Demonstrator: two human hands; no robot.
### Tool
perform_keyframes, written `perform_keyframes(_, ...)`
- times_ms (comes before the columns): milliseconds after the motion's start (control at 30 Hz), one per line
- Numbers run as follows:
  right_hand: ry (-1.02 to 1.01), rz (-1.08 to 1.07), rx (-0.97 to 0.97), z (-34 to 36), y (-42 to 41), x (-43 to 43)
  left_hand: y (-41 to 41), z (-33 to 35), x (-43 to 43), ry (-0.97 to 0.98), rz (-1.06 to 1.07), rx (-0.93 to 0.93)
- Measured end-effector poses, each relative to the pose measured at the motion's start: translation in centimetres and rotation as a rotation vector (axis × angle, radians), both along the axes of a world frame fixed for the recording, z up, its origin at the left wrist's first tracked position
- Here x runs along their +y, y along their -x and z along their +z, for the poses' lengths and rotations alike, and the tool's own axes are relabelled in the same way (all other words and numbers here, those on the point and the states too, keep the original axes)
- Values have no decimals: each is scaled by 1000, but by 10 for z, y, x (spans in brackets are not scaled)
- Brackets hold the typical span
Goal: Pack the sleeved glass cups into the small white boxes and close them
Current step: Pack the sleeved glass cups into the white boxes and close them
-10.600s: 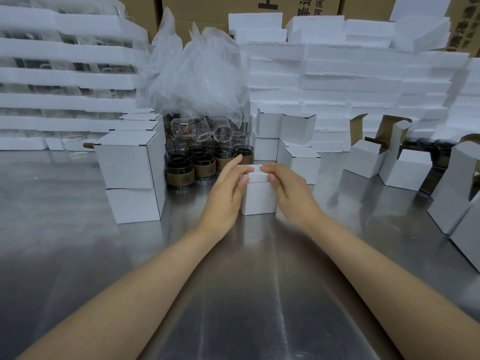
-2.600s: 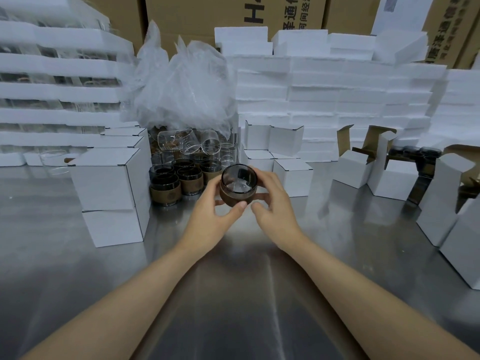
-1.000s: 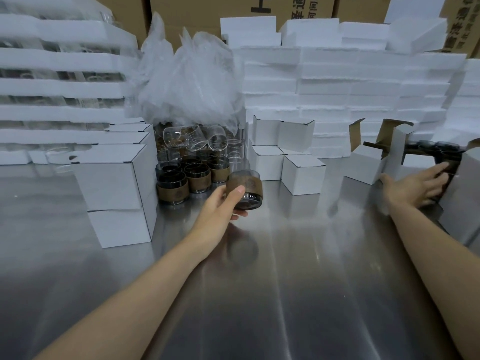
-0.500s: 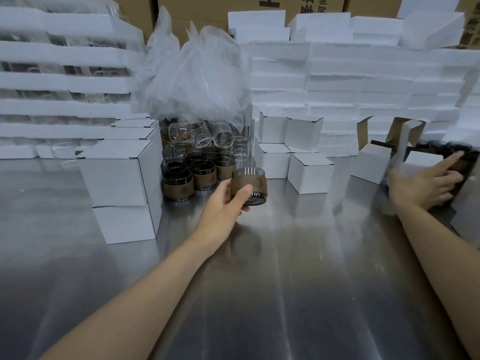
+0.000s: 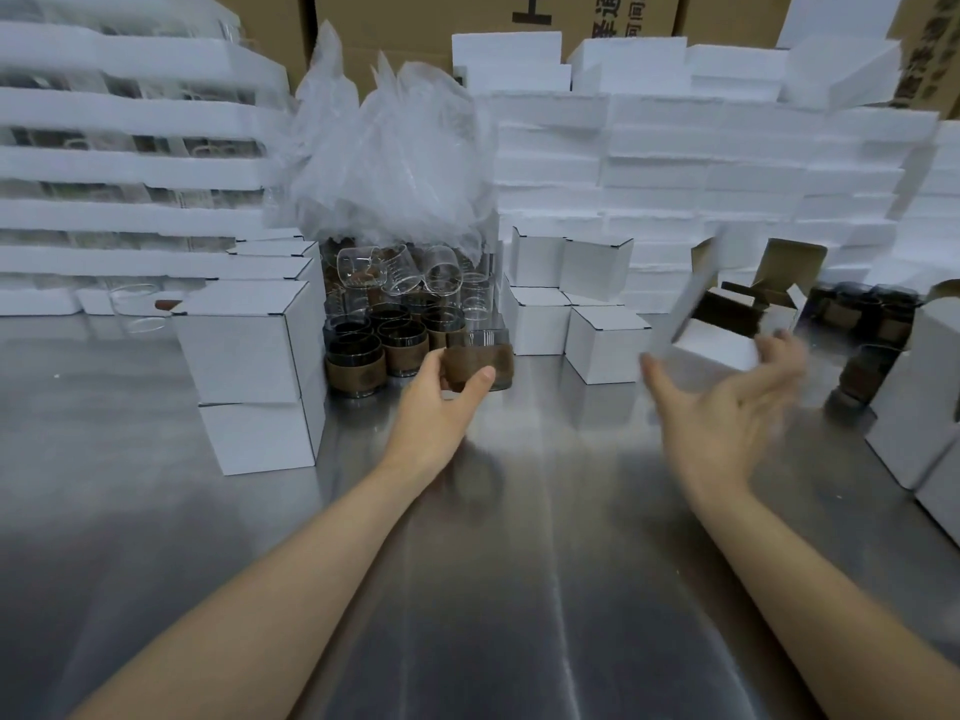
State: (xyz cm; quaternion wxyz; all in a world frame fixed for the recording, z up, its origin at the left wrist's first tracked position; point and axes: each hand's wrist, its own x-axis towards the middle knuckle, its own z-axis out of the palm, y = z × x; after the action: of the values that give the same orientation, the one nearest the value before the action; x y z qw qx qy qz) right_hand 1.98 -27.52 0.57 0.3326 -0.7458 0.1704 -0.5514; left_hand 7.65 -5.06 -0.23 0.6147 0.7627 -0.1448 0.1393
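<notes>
My left hand [image 5: 441, 402] is shut on a glass cup with a brown sleeve [image 5: 480, 363], held on its side just above the steel table [image 5: 519, 563]. My right hand [image 5: 727, 413] grips a small open white box [image 5: 714, 332], blurred with motion, its flap standing up on the left. The box is in the air, to the right of the cup and apart from it. More sleeved cups [image 5: 374, 345] stand in a cluster behind my left hand.
Closed white boxes are stacked at the left [image 5: 249, 350] and behind centre [image 5: 605, 345]. Open boxes [image 5: 789, 272] and dark cups [image 5: 857, 314] sit at the right, with more boxes [image 5: 914, 407] along the right edge. A plastic bag [image 5: 389, 163] and foam stacks fill the back.
My right hand has come back from the far right towards the centre, carrying an open white box. My left hand kept hold of the sleeved cup, almost in place.
</notes>
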Motion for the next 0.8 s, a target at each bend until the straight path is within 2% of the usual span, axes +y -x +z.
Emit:
perform_keyframes(100, 91, 190, 108, 5, 1, 47, 2, 1, 0, 44, 11, -41)
perform_keyframes(233, 327, 260, 246, 1, -6, 67, 0, -1, 2, 72, 27, -91)
perform_keyframes(433, 417, 462, 310, -12, -14, 66, 2, 1, 0, 114, 17, -128)
perform_keyframes(533, 326, 679, 206, -12, -13, 69, 2, 1, -1, 187, 24, -130)
perform_keyframes(667, 101, 873, 113, -8, -8, 73, 5, 4, 0, 237, -39, -143)
perform_keyframes(800, 90, 981, 122, -11, -8, 73, 13, 2, -1, 49, -192, -234)
